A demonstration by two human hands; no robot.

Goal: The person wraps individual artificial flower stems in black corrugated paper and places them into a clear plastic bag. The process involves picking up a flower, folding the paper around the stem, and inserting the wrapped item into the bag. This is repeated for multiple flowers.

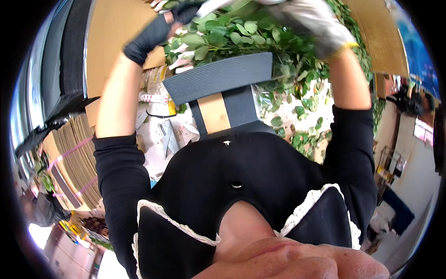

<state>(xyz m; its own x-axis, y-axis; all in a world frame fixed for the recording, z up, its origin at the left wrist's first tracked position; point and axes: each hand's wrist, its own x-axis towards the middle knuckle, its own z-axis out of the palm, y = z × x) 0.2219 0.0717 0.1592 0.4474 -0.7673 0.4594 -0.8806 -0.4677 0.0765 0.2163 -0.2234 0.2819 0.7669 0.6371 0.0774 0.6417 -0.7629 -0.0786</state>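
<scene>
My left hand [158, 35], in a black glove with bare fingertips, reaches to the top edge over the left end of a pile of leafy green stems [223, 37]. Its fingers are bent beside a blurred white strip [211, 6]; their grip is unclear. My right hand [311, 28], in a greyish-white glove, is over the right part of the pile, smeared by motion, its fingers not distinct. In front of the stems lies a dark grey ribbed sheet [223, 74], curved in this view. Pink-and-white pieces [183, 60] stick out at the pile's left.
A grey tool [168, 138] and a pink-and-white striped piece [154, 98] lie at the table's left. Loose leaves [302, 111] scatter on the right. Cardboard [111, 32] stands far left, above bundled flat cartons [76, 153]. Another person [413, 102] is at the right.
</scene>
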